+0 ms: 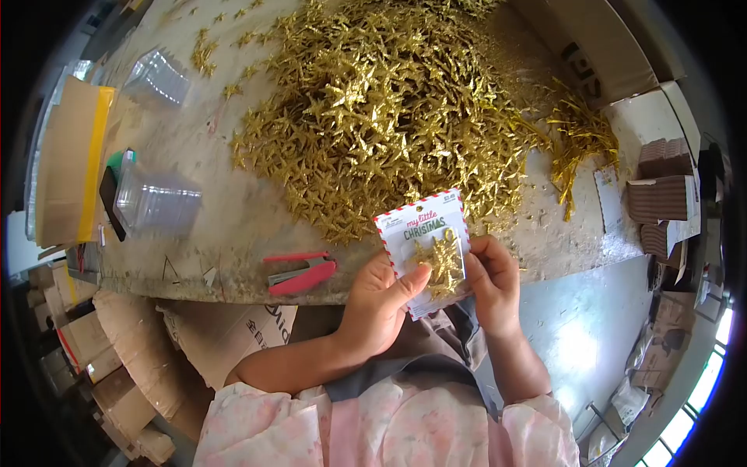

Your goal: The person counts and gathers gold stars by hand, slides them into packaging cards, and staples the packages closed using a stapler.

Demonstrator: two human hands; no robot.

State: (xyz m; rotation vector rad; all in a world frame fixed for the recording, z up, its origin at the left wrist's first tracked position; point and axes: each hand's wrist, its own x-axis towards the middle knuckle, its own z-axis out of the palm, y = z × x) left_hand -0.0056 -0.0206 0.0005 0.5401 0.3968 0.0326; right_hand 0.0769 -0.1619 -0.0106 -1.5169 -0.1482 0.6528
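Observation:
Between my two hands is a white printed card (395, 233) with a red-striped edge and the words "my little CHRISTMAS". Gold glitter stars (447, 261) lie against its front. My left hand (381, 300) grips the card's left side, its thumb pressed on the front by the stars. On the other side, my right hand (493, 282) pinches the card's right edge with thumb and bent fingers. Just beyond the card rises a large heap of gold glitter stars (389, 117). A red stapler (302, 272) lies on the table to the left of my left hand.
Clear plastic containers (158, 198) and a cardboard piece with yellow tape (74, 163) are at the left. Gold tinsel strands (576, 140) and cardboard boxes (607, 47) sit at the right. The worn table's front edge (233, 300) runs close to my arms.

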